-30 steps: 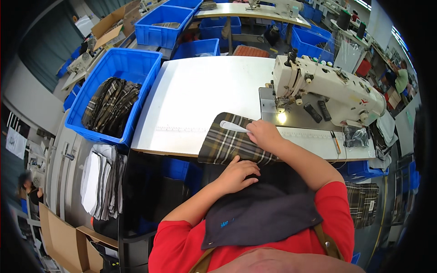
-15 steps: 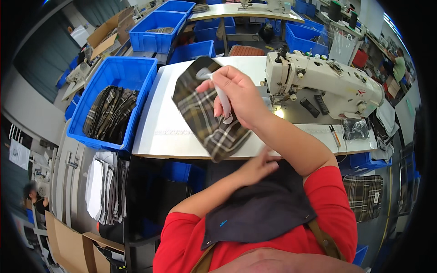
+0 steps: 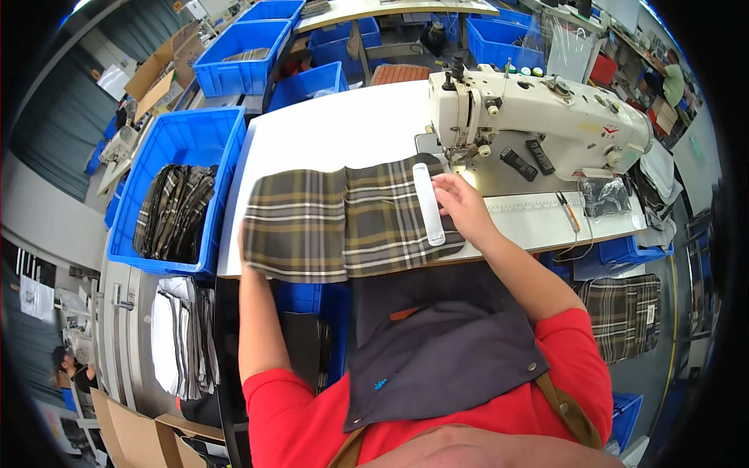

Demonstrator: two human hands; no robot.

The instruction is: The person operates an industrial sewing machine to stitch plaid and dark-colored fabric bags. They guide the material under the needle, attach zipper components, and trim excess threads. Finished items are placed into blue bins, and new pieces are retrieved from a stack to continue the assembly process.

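Observation:
A brown and olive plaid fabric piece (image 3: pixel 304 222) lies spread across the front of the white table, with a crease line down its middle. Near its right end a white strip with rounded ends (image 3: pixel 427 204) lies on the cloth. My right hand (image 3: pixel 466 209) is beside the strip, its fingers stretched and slightly apart, fingertips touching the strip's right side. At the cloth's left edge is my left hand (image 3: pixel 243 240), mostly covered by the fabric, so its fingers are hidden. Just beyond the cloth's right end stands a white sewing machine (image 3: pixel 538 117).
Left of the table, a blue bin (image 3: pixel 234 129) holds bunched plaid pieces (image 3: pixel 175 210). Below it hangs a stack of white and grey pieces (image 3: pixel 183 335). Orange-handled snips (image 3: pixel 569 212), a ruler strip (image 3: pixel 523 203) and a clear plastic bag (image 3: pixel 611 197) lie right of my hand.
The plaid piece has come down from a folded, raised position to lie opened on the table. My left hand moved left to its edge; my right hand lowered the white strip onto the cloth.

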